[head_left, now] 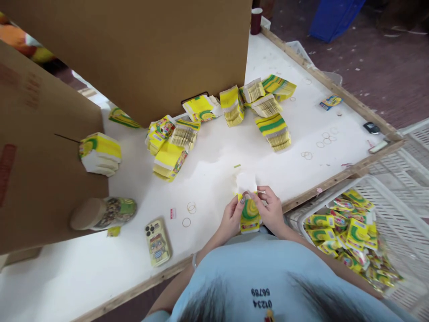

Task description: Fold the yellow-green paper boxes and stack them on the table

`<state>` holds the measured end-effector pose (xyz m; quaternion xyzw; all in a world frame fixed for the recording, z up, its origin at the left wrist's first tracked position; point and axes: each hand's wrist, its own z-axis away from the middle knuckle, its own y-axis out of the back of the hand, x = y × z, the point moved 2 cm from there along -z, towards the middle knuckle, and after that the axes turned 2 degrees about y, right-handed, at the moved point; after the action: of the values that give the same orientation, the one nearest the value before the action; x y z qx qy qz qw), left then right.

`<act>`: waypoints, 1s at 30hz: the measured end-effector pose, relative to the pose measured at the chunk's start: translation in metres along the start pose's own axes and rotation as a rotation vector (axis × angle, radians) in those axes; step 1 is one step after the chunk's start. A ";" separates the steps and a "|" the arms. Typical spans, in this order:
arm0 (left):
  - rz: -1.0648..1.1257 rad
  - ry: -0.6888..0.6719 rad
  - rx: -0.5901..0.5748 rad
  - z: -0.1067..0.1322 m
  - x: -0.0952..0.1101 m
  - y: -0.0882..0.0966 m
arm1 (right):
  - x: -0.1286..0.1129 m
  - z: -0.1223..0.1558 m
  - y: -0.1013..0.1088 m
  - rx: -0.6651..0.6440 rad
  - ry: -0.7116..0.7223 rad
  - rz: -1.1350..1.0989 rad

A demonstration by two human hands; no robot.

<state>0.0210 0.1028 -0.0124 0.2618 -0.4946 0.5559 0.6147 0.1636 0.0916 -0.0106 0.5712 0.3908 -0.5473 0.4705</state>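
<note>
Close to my body, at the front edge of the white table, both hands hold one yellow and green cardboard box (250, 212) with a white flap standing up at its far end. My left hand (231, 213) grips its left side, thumb on the front near the flap. My right hand (271, 209) pinches the upper right edge, its fingertips meeting the left thumb. Whether anything small is between the fingertips is hidden. Farther back lie bundles of flat yellow boxes (232, 106), and more bundles (169, 161) sit to the left.
Large brown cardboard cartons (167, 49) stand at the back and left. A phone (158, 241), a jar (110, 213) and rubber bands (191, 207) lie on the table (208, 165). At right, a white basket (303, 219) holds many filled yellow packs (357, 232). A wooden rim (338, 179) edges the table.
</note>
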 end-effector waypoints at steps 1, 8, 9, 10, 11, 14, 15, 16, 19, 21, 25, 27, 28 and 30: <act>0.012 0.010 0.007 -0.001 0.000 0.000 | -0.001 0.000 0.001 0.004 0.028 0.031; 0.155 0.101 0.042 -0.002 -0.002 -0.002 | 0.003 0.001 0.002 -0.048 0.076 0.080; 0.146 0.101 0.046 -0.001 -0.002 -0.001 | 0.004 0.002 0.001 -0.058 0.047 0.019; 0.135 0.097 0.051 0.000 -0.003 -0.001 | 0.006 0.004 0.001 -0.065 0.018 -0.042; 0.123 0.086 0.060 0.001 -0.004 0.000 | 0.008 0.006 0.002 -0.067 0.001 -0.086; 0.052 0.016 0.095 0.009 -0.007 0.006 | 0.012 0.011 0.008 -0.057 0.044 -0.077; 0.022 -0.004 0.093 0.012 -0.009 0.007 | 0.012 0.012 0.011 -0.061 0.064 -0.058; -0.006 -0.014 0.077 0.014 -0.010 0.008 | 0.013 0.013 0.013 -0.078 0.069 -0.052; -0.056 0.014 -0.014 0.019 -0.014 0.010 | 0.014 0.013 0.018 -0.195 -0.032 -0.133; -0.076 0.029 -0.070 0.019 -0.014 0.011 | 0.013 0.013 0.018 -0.256 -0.109 -0.188; -0.140 -0.061 -0.081 0.015 -0.009 0.010 | 0.007 0.012 0.016 -0.256 -0.064 -0.143; -0.147 -0.089 -0.042 0.014 -0.007 0.011 | 0.007 0.013 0.015 -0.216 -0.028 -0.136; -0.141 -0.082 -0.032 0.013 -0.006 0.011 | 0.008 0.013 0.016 -0.196 -0.013 -0.129; -0.138 -0.046 -0.035 0.014 -0.006 0.012 | 0.010 0.012 0.020 -0.190 0.040 -0.072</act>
<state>0.0062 0.0913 -0.0152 0.2971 -0.4990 0.4971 0.6447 0.1811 0.0741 -0.0176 0.5205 0.4706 -0.5127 0.4947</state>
